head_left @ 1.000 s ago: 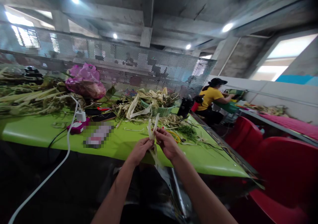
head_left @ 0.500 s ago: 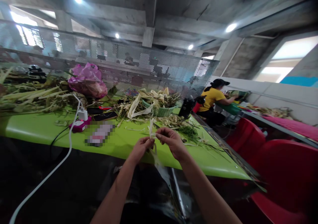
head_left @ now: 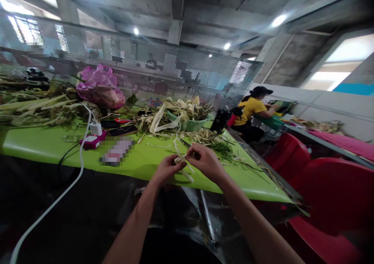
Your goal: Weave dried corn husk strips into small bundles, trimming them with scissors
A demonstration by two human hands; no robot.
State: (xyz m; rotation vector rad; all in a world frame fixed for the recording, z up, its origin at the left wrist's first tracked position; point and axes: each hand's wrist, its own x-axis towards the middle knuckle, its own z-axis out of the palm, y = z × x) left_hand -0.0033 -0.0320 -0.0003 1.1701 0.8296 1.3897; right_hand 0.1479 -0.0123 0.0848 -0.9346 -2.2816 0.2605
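Note:
Above the front edge of the green tabletop (head_left: 140,158), my left hand (head_left: 167,168) pinches a pale strip of dried corn husk (head_left: 180,160). My right hand (head_left: 205,160) is closed on the same strip from the right, thumb and fingertips together close to the left fingers. One thin end of the strip rises above my hands and another hangs below them. Just beyond my hands lie husk scraps and a small clump of green strands (head_left: 222,150). Behind them stands a green basket (head_left: 194,126) heaped with dried husks (head_left: 187,110).
Long dried stalks (head_left: 35,108) pile up at the left beside a pink plastic bag (head_left: 101,86). A purple socket block (head_left: 95,140) with a white cable and a dark phone (head_left: 123,130) lie nearby. Red chairs (head_left: 330,194) and a person in yellow (head_left: 251,110) are to the right.
The husk strip now lies bunched or looped between my fingers, where it stood more upright before. My right hand has turned slightly, and the view has shifted a little.

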